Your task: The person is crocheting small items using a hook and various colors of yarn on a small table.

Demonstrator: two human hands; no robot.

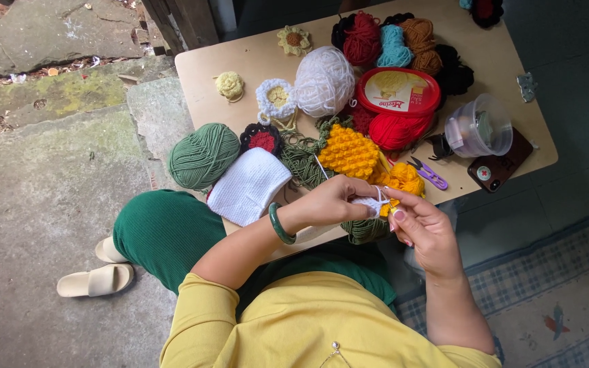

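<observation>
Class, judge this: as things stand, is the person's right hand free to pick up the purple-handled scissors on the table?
Probably not: the right hand pinches white yarn, though the purple-handled scissors lie uncovered just beyond it.

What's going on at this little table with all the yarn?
A person seated at a low table is crocheting. The left hand pinches a small white piece while the right hand works at it, probably with a hook. Close by lie a yellow piece, a white piece, a green ball, a white ball and purple scissors.
</observation>
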